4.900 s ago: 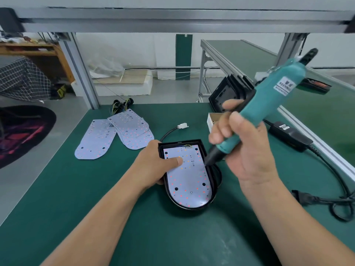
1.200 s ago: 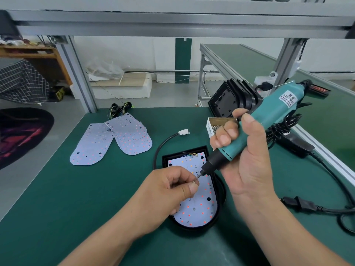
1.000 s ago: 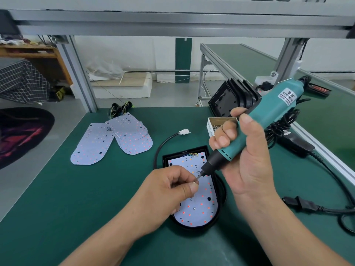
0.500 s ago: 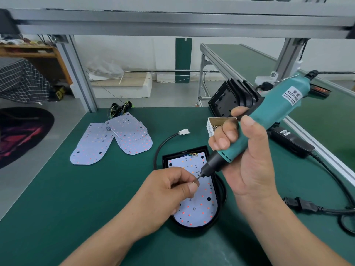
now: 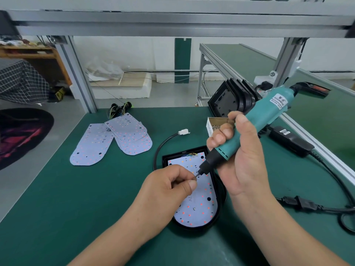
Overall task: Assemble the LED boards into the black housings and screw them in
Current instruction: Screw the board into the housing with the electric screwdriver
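A black housing (image 5: 221, 196) lies on the green mat with a white LED board (image 5: 199, 206) seated in it; one screw shows in the board's lower part. My right hand (image 5: 244, 162) grips a teal electric screwdriver (image 5: 255, 123), tilted, its bit pointing down-left over the board. My left hand (image 5: 169, 189) hovers over the board's left side, thumb and fingers pinching something small right at the bit's tip; it looks like a screw but is mostly hidden.
Loose LED boards (image 5: 115, 139) lie at the back left. A small box of screws (image 5: 215, 123) and a stack of black housings (image 5: 232, 98) stand behind my right hand. A power adapter (image 5: 290, 141) and its cable (image 5: 326, 206) run along the right.
Since 4.9 s ago my left hand left the board's edge and now pinches at the bit tip. Over the last second both hands have stayed almost still; the screwdriver's tail shifted slightly.
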Tool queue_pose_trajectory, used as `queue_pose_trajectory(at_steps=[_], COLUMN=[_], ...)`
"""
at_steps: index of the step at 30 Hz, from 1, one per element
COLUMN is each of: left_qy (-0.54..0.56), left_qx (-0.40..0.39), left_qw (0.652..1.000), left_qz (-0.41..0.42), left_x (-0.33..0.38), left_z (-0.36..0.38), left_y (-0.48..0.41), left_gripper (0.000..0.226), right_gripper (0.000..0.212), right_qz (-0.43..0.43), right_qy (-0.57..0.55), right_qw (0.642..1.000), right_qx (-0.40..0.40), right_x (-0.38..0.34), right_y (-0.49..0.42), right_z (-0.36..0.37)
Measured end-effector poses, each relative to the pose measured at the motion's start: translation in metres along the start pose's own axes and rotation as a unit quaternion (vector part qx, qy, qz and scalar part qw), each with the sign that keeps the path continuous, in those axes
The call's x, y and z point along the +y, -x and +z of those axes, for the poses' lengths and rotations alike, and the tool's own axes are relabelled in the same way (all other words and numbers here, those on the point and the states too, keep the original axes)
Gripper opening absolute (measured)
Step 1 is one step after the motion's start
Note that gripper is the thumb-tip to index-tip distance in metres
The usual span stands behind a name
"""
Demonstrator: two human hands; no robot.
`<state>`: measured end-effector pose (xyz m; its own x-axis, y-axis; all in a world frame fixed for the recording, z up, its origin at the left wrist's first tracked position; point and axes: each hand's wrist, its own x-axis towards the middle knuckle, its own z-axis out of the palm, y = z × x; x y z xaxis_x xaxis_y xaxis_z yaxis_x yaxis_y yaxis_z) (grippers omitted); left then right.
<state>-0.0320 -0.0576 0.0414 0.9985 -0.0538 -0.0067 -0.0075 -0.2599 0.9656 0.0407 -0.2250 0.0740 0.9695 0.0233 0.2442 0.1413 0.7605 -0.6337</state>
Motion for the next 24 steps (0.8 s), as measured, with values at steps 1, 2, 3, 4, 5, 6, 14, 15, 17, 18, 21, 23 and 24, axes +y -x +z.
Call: queue_pose_trajectory(at_steps=[1, 2, 3, 4, 5, 6, 14, 15, 17, 18, 21, 23, 24], left_qy=[0.001, 0.001, 0.001, 0.002, 0.003, 0.004, 0.007, 0.005, -0.017, -0.043, -0.162, -0.216, -0.224], left_qx=[0.002, 0.003, 0.004, 0.003, 0.003, 0.004, -0.004, 0.006, 0.062, 0.098, 0.152, 0.139, 0.128], left_qw=[1.000, 1.000, 1.000, 1.000, 1.000, 1.000, 1.000, 1.000, 0.997, 0.994, 0.975, 0.966, 0.965], left_qz=[0.001, 0.003, 0.005, 0.005, 0.005, 0.004, 0.021, 0.027, 0.033, 0.031, -0.005, -0.032, -0.037], left_x=[0.001, 0.002, 0.003, 0.004, 0.005, 0.005, 0.001, 0.000, -0.005, -0.007, -0.013, -0.012, -0.012], left_z=[0.001, 0.001, 0.002, 0.003, 0.003, 0.004, 0.004, 0.001, -0.009, -0.015, -0.030, -0.029, -0.026], left_y=[0.000, 0.000, 0.000, 0.000, 0.000, 0.000, -0.001, -0.003, -0.010, -0.015, -0.029, -0.036, -0.040], left_gripper=[0.021, 0.019, 0.018, 0.017, 0.016, 0.016, 0.018, 0.021, 0.025, 0.025, 0.039, 0.049, 0.049], right_gripper=[0.011, 0.012, 0.014, 0.014, 0.015, 0.015, 0.015, 0.015, 0.015, 0.016, 0.016, 0.017, 0.017], right_qz=[0.002, 0.003, 0.003, 0.004, 0.005, 0.006, 0.007, 0.004, -0.009, -0.018, -0.040, -0.052, -0.058], right_qy=[-0.011, -0.022, -0.031, -0.039, -0.046, -0.052, -0.079, -0.078, -0.072, -0.069, -0.063, -0.046, -0.037], right_qw=[1.000, 0.999, 0.999, 0.998, 0.997, 0.996, 0.993, 0.993, 0.993, 0.993, 0.992, 0.992, 0.991], right_qx=[0.014, 0.028, 0.041, 0.052, 0.060, 0.068, 0.086, 0.087, 0.089, 0.092, 0.102, 0.109, 0.113], right_x=[0.001, 0.002, 0.002, 0.003, 0.003, 0.003, 0.001, 0.000, -0.003, -0.005, -0.012, -0.014, -0.015], right_y=[-0.001, -0.002, -0.003, -0.004, -0.005, -0.006, -0.009, -0.010, -0.012, -0.014, -0.018, -0.021, -0.022], right_z=[-0.001, -0.003, -0.004, -0.005, -0.006, -0.007, -0.010, -0.011, -0.013, -0.014, -0.019, -0.022, -0.023])
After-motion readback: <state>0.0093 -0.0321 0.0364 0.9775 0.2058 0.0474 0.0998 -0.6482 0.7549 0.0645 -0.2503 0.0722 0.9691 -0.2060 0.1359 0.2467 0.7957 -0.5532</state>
